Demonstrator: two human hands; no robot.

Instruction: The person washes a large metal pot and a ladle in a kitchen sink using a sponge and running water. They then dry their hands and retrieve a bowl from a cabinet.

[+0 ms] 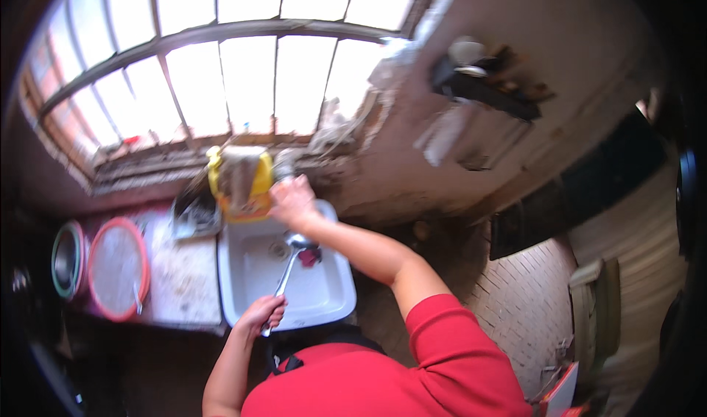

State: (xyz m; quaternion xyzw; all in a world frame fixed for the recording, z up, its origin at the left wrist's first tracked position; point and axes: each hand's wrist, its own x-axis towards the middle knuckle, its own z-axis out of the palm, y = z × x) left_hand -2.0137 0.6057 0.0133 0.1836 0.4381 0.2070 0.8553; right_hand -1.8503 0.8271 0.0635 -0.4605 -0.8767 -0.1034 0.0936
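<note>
My left hand (263, 313) grips the handle of a metal ladle (286, 273), whose bowl hangs over the white sink (235, 301). Under the ladle's bowl, a dark red piece (309, 258), perhaps cloth, lies in the basin near the drain (278, 251). Stretched across the sink to its far edge is my right hand (294, 200), blurred. It is at a greyish upright fitting (284, 166), perhaps a tap; whether the fingers are closed on it is hidden. Just left of that hand stands a yellow plastic jug (217, 174) with a grey cloth (241, 177) over it.
Left of the sink, a worn counter (188, 273) holds a pink-rimmed round sieve or lid (117, 268), a metal basin (66, 259) and a small tray (196, 221). A barred window (248, 86) rises behind. On the right wall hangs a dark shelf (486, 91) with utensils.
</note>
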